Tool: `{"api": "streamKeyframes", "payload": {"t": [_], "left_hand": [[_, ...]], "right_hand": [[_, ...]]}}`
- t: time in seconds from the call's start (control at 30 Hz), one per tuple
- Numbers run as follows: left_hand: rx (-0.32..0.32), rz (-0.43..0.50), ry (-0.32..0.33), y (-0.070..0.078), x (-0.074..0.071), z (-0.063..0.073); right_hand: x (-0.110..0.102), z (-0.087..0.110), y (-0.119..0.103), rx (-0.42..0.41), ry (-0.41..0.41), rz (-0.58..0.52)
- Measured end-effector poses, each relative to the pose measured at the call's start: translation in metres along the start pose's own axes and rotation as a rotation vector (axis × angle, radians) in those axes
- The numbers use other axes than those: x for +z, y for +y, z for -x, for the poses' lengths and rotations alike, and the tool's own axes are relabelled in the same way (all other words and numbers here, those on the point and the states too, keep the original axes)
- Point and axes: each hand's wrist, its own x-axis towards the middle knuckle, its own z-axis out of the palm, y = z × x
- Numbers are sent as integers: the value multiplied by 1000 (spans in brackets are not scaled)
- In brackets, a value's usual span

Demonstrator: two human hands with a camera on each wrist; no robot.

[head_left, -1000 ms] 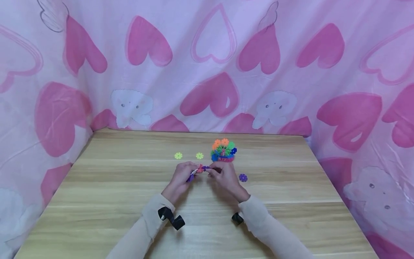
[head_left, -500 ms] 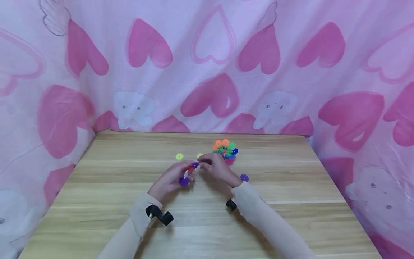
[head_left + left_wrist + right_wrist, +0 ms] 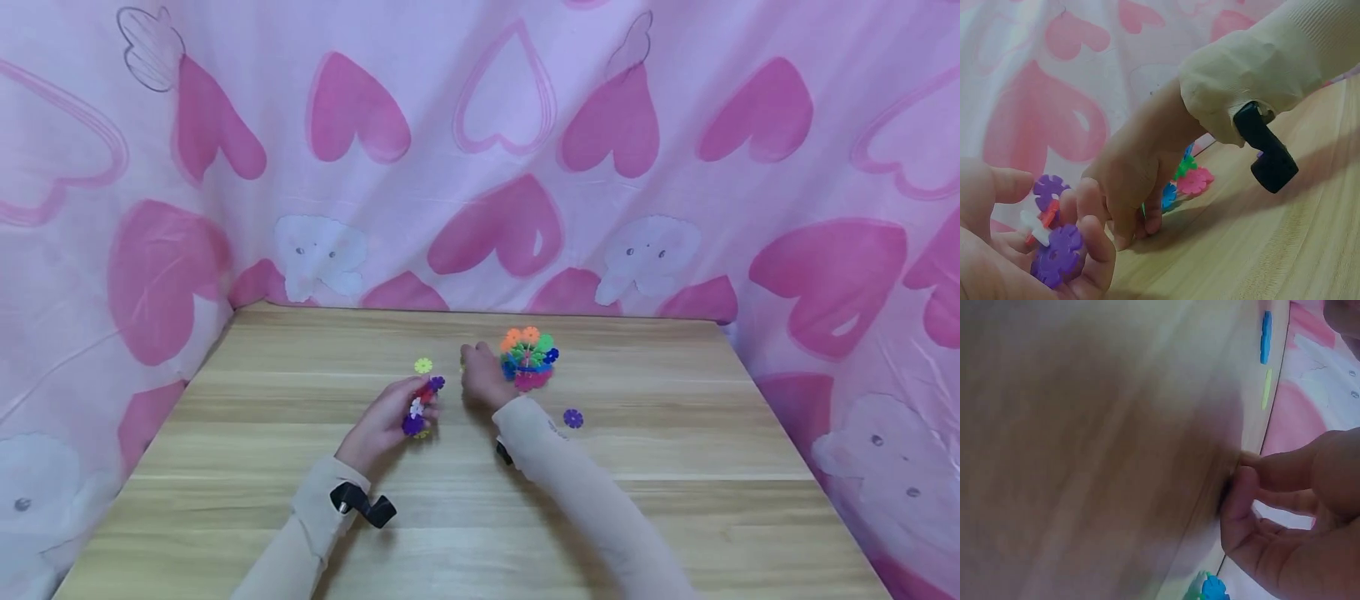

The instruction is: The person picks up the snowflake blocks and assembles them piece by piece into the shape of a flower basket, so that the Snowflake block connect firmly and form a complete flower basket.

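My left hand (image 3: 386,421) holds a small joined string of flower-shaped plastic discs. In the left wrist view, this string shows a large purple disc (image 3: 1059,256), a white disc (image 3: 1035,226), a red disc (image 3: 1051,212) and another purple disc (image 3: 1050,190). A bit of yellow shows beneath it in the head view. My right hand (image 3: 483,375) reaches down to the tabletop, fingers bent and thumb close to the index fingertip. It is over the spot of a yellow disc (image 3: 462,364), mostly hidden by the fingers. Whether it pinches the disc is not visible.
Just right of my right hand stands a colourful built cluster of discs (image 3: 528,358), orange, green, blue and pink. A loose yellow disc (image 3: 423,365) lies beyond my left hand, and a loose purple disc (image 3: 573,418) lies to the right. A pink heart-patterned curtain (image 3: 495,225) borders the wooden table (image 3: 675,400).
Both hands worked together on the disc string; then the right hand let go and moved forward to the yellow disc. The left hand drew slightly left, keeping the string.
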Motion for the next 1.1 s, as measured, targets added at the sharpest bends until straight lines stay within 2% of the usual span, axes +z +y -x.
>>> {"api": "streamKeyframes", "payload": {"t": [0.17,0.3,0.4,0.5,0.6,0.67,1.1], "left_hand": [[13,23,-31,-2,-3,-2],[25,2,-59,-2,-3,-3],[39,-17,-69,-2,-3,-3],[59,-50,-81,-1,-1,-3],[75,-82,-89,-1,0,-2],[82,-94,-92,-1,1,-2],[117,-81,-92,-1,5,-1]], "right_hand": [[-1,3,2,-11,-14,-110],[-12,13,4,-49,-33,-378],[-24,22,3,-66,-83,-606],[-34,28,0,-50,-159,-730],[-37,32,-3,-27,-221,-762],[-38,34,-4,-13,-232,-768],[-34,39,-12,37,-146,-869]]}}
